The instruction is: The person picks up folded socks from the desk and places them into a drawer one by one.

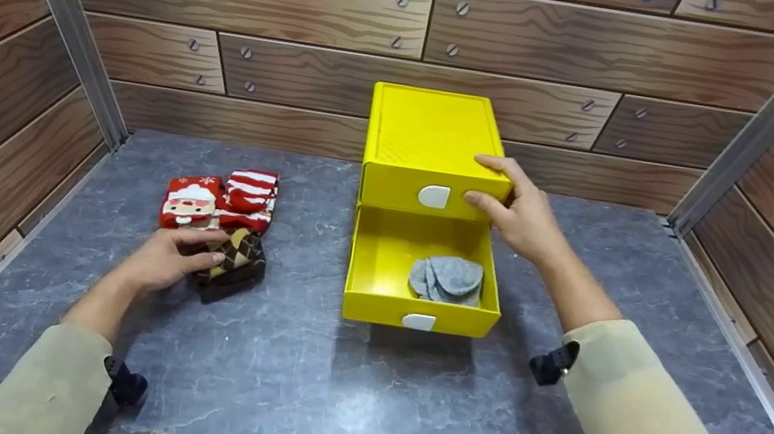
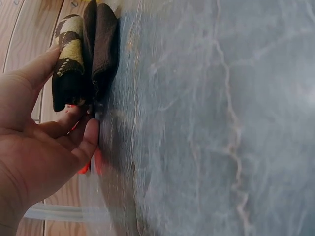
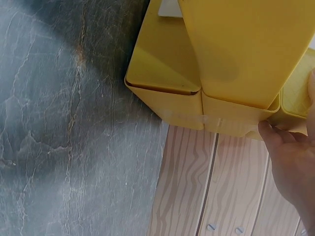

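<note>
My left hand (image 1: pixel 161 259) pinches a folded pair of dark brown socks (image 1: pixel 239 257) with a yellow argyle pattern, thumb on the near side. In the left wrist view the socks (image 2: pixel 71 46) stand close over the table, fingers curled near their end. My right hand (image 1: pixel 525 217) grips the upper right front corner of a yellow drawer cabinet (image 1: pixel 437 129), thumb on the front and a finger on top. The cabinet's middle drawer (image 1: pixel 381 261) is pulled out; folded grey socks (image 1: pixel 450 279) lie at its right. Below it, a closed drawer (image 3: pixel 167 54) shows in the right wrist view.
Just behind the brown socks lie red and white folded socks, one part with a Santa face (image 1: pixel 191 201), another striped (image 1: pixel 252 192). The grey marbled table (image 1: pixel 289 377) is bounded by wood-patterned walls (image 1: pixel 311 6) at the back and sides.
</note>
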The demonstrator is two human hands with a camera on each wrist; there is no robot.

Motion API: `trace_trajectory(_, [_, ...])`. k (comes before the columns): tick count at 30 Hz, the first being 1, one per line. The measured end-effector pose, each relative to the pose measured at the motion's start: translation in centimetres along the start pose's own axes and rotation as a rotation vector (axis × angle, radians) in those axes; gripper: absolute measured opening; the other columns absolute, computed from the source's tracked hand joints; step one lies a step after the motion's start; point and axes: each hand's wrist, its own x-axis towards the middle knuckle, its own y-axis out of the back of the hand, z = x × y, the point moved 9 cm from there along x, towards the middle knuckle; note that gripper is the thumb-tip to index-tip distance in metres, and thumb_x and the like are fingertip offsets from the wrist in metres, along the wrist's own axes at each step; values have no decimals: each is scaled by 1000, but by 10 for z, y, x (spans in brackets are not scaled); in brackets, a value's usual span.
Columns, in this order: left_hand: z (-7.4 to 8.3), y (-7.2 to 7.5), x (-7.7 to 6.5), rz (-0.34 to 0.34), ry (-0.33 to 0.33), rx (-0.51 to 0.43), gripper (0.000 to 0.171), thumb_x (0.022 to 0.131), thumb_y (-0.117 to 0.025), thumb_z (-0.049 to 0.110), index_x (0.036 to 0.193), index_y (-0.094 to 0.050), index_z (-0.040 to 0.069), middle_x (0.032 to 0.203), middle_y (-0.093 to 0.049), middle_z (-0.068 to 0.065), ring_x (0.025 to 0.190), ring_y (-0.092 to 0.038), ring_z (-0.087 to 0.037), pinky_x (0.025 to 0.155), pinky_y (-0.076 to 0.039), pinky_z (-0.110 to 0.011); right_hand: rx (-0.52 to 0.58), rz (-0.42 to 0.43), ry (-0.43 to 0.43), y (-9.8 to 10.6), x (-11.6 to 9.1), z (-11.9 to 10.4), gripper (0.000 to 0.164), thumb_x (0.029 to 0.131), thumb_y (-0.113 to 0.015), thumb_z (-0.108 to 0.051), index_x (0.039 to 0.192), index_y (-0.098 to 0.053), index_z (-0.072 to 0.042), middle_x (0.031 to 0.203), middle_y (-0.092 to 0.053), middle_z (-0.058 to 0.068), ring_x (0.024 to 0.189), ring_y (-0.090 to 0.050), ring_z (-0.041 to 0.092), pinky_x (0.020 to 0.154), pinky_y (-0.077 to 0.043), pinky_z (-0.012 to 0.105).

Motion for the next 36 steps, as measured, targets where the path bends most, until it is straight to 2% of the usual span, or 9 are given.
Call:
trace_trajectory(2, [0, -2, 1, -15, 6, -1, 49, 101, -75, 21, 145, -64, 3, 157, -50, -24, 147, -41, -43, 121, -34, -56, -7, 5, 3, 1, 0, 0, 55, 103, -72, -32, 154, -52, -27, 132, -61, 18, 104, -61, 27, 83, -54, 32])
trace_trajectory(4, [0, -5, 1, -29, 10, 3, 49, 101, -76, 20, 146, -64, 3, 157, -50, -24, 148, -40, -44, 122, -31, -57, -14, 11, 3, 1, -1, -1, 55, 103, -72, -32, 154, -53, -27, 131, -61, 18, 103, -61, 27, 82, -54, 32])
trace_trajectory(7, [-1, -9, 2, -45, 7, 16, 50, 101, -76, 18, 146, -63, 3, 158, -48, -26, 147, -41, -46, 121, -32, -58, -13, 11, 2, 2, -1, -1, 55, 103, -73, -32, 154, -53, -27, 132, -61, 18, 103, -62, 27, 82, -54, 31])
trace_trajectory(14, [-5, -14, 2, -56, 48, 16, 50, 100, -76, 18, 147, -63, 4, 158, -48, -26, 147, -41, -44, 121, -32, -56, 1, -11, -14, -1, -2, 0, 56, 104, -71, -33, 155, -51, -28, 134, -61, 17, 106, -62, 27, 84, -54, 33])
trace_trajectory(22, [-5, -15, 0, -27, 56, 27, 49, 100, -77, 17, 145, -65, 4, 155, -51, -27, 144, -44, -43, 118, -37, -54, 16, -14, -18, -2, -2, -1, 57, 103, -72, -34, 156, -51, -28, 134, -59, 17, 105, -61, 27, 83, -54, 32])
trace_trajectory(29, [-5, -17, 0, 6, 56, 38, 46, 99, -77, 12, 144, -66, 3, 155, -50, -28, 145, -42, -45, 119, -36, -57, 30, -7, -6, -2, -2, 0, 56, 103, -72, -32, 155, -51, -27, 134, -59, 18, 105, -60, 27, 83, -53, 30])
trace_trajectory(32, [-3, -16, 0, 23, 53, 73, 45, 99, -77, 11, 143, -67, 4, 155, -48, -30, 145, -41, -47, 121, -33, -59, 30, -10, -6, -3, -1, -1, 57, 103, -72, -33, 155, -51, -27, 135, -59, 17, 107, -60, 27, 86, -53, 31])
trace_trajectory(36, [4, -16, -1, 50, 13, 133, 44, 97, -79, 10, 139, -70, 5, 152, -45, -32, 142, -41, -51, 120, -29, -64, 30, -5, -11, -3, 0, -1, 56, 103, -72, -33, 155, -52, -27, 135, -59, 17, 107, -60, 27, 86, -54, 33])
